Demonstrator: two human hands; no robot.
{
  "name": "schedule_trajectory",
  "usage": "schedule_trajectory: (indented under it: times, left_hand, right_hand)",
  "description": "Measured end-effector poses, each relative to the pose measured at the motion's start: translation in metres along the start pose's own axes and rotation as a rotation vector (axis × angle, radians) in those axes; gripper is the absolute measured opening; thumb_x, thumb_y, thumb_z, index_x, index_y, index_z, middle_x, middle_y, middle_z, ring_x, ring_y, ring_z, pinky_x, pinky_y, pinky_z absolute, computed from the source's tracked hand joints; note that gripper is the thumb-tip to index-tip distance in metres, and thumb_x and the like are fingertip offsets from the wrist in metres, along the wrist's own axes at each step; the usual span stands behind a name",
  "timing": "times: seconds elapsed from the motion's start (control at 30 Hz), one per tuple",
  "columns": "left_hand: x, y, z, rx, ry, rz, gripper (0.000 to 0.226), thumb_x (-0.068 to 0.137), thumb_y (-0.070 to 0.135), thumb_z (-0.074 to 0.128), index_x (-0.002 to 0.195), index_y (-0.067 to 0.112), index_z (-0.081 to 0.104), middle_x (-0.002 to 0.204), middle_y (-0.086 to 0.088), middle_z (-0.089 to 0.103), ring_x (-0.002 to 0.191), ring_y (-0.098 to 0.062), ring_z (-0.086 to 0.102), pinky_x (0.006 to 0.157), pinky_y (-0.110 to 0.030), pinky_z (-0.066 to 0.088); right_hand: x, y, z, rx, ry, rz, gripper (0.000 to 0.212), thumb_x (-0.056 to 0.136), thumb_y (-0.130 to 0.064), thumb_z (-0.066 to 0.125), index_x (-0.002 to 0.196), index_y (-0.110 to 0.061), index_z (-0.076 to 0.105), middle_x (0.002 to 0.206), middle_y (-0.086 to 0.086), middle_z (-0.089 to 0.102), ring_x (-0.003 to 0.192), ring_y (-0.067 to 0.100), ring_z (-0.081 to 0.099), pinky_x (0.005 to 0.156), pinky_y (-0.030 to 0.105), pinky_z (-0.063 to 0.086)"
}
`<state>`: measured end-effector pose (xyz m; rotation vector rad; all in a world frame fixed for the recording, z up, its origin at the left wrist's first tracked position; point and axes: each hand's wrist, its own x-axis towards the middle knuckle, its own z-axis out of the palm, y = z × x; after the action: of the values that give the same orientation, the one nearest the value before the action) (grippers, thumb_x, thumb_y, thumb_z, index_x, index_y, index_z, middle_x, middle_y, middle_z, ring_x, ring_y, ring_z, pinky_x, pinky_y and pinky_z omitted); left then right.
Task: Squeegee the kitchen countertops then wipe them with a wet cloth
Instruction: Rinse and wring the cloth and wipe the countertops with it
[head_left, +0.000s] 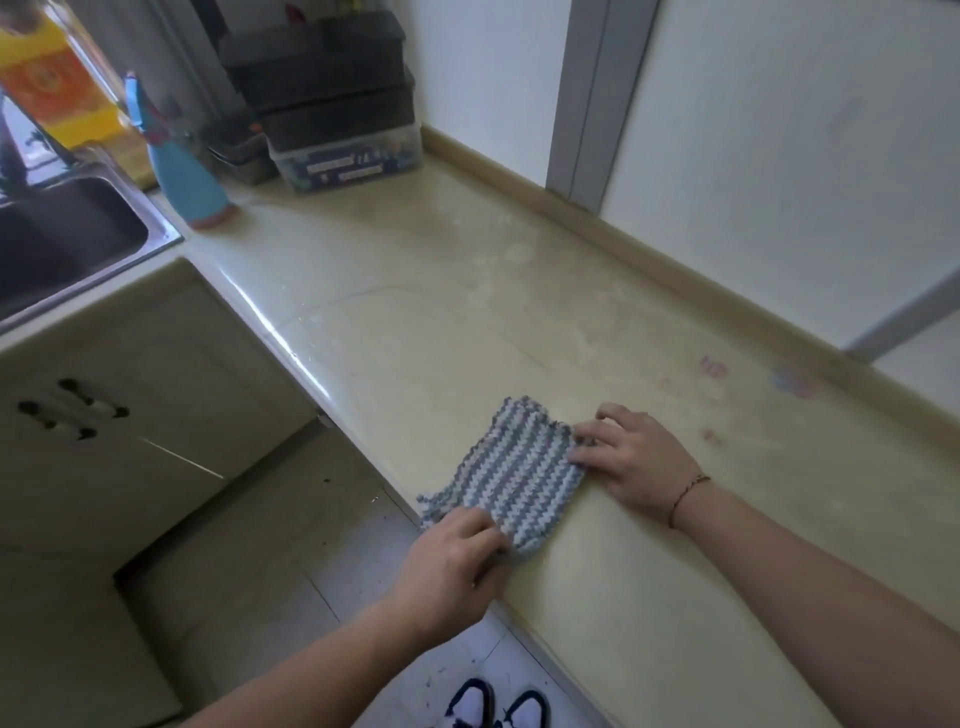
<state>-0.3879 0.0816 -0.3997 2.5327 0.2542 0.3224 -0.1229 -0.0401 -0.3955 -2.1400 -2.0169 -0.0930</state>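
Near the counter's (467, 291) front edge lies a striped cloth (519, 478), folded flat, 1 corner overhanging. Left hand (452, 566) pinches its near edge with curled fingers; right hand (631, 457) presses its far side with fingers spread flat. Labels on the box (345, 161) and bottle (182, 171) by the sink (156, 223) are too blurred to read.
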Motion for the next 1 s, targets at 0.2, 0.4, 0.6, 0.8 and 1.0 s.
schedule_trajectory:
  times: [0.2,0.4,0.6,0.8,1.0]
  left_hand:
    - [-0.011,0.002,0.004,-0.071,0.048,0.025,0.017,0.091,0.027,0.059,0.088,0.014,0.070,0.102,0.005,0.072,0.104,-0.009,0.063,0.097,-0.013,0.043]
    - [-0.025,0.016,0.017,-0.204,0.058,-0.138,0.017,0.095,0.035,0.045,0.094,0.023,0.058,0.102,0.007,0.072,0.093,-0.011,0.068,0.072,-0.029,0.057]
    - [-0.032,0.048,0.040,-0.142,0.018,-0.099,0.012,0.091,0.034,0.049,0.098,0.028,0.057,0.106,0.008,0.072,0.092,-0.010,0.069,0.067,-0.024,0.055]
    - [-0.040,0.085,0.070,-0.144,-0.042,-0.022,0.014,0.091,0.029,0.051,0.105,0.028,0.054,0.109,0.008,0.072,0.095,-0.010,0.069,0.065,-0.025,0.057]
    - [-0.049,0.138,0.101,-0.188,-0.127,-0.013,0.013,0.092,0.035,0.046,0.104,0.032,0.044,0.100,0.007,0.073,0.080,-0.016,0.069,0.053,-0.027,0.053]
  right_hand:
    - [0.005,-0.008,0.000,-0.043,-0.069,0.093,0.027,0.076,-0.021,0.051,0.084,-0.028,0.075,0.100,-0.012,0.074,0.098,0.027,0.067,0.071,0.035,0.052]
    - [-0.017,-0.014,-0.004,-0.091,-0.085,0.179,0.034,0.074,-0.020,0.044,0.086,-0.029,0.074,0.101,-0.013,0.074,0.103,0.028,0.066,0.080,0.035,0.038]
    - [-0.057,-0.013,-0.019,-0.093,-0.099,0.198,0.025,0.063,-0.016,0.066,0.083,-0.028,0.074,0.098,-0.014,0.075,0.100,0.029,0.067,0.079,0.035,0.038]
    - [-0.109,-0.013,-0.030,-0.125,-0.113,0.235,0.027,0.069,-0.020,0.051,0.079,-0.029,0.075,0.094,-0.015,0.075,0.098,0.027,0.069,0.077,0.039,0.050]
    - [-0.157,-0.014,-0.043,-0.145,-0.172,0.298,0.036,0.068,-0.023,0.040,0.077,-0.030,0.074,0.093,-0.016,0.075,0.098,0.027,0.068,0.079,0.041,0.052]
